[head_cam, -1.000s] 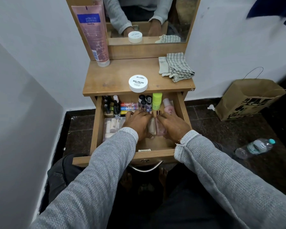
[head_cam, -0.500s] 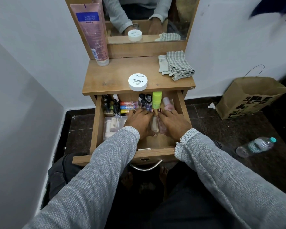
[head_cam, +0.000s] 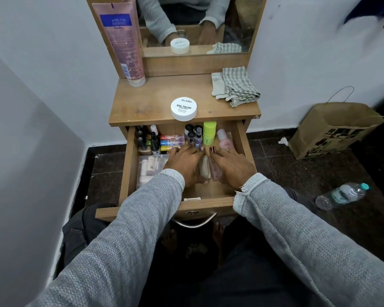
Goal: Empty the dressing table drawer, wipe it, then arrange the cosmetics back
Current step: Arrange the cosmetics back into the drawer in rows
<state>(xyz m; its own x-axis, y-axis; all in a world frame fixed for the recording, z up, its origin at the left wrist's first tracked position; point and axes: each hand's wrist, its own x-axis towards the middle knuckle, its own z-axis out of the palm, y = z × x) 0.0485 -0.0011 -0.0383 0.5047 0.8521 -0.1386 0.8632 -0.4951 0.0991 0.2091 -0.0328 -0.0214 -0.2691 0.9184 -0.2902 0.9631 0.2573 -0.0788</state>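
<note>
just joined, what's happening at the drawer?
A person in grey sleeves has both hands in the open drawer of a dressing table. The left hand and right hand lie on either side of two clear bottles lying side by side; whether either has a grip on them can't be told. The drawer is full: small bottles along the back, a green tube, a clear box at left. A white jar and folded cloth sit on top.

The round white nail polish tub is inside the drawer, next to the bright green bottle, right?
Not quite. The head view shows the round white nail polish tub sitting on the tabletop, above the open drawer. The bright green bottle is the one inside the drawer.
</note>
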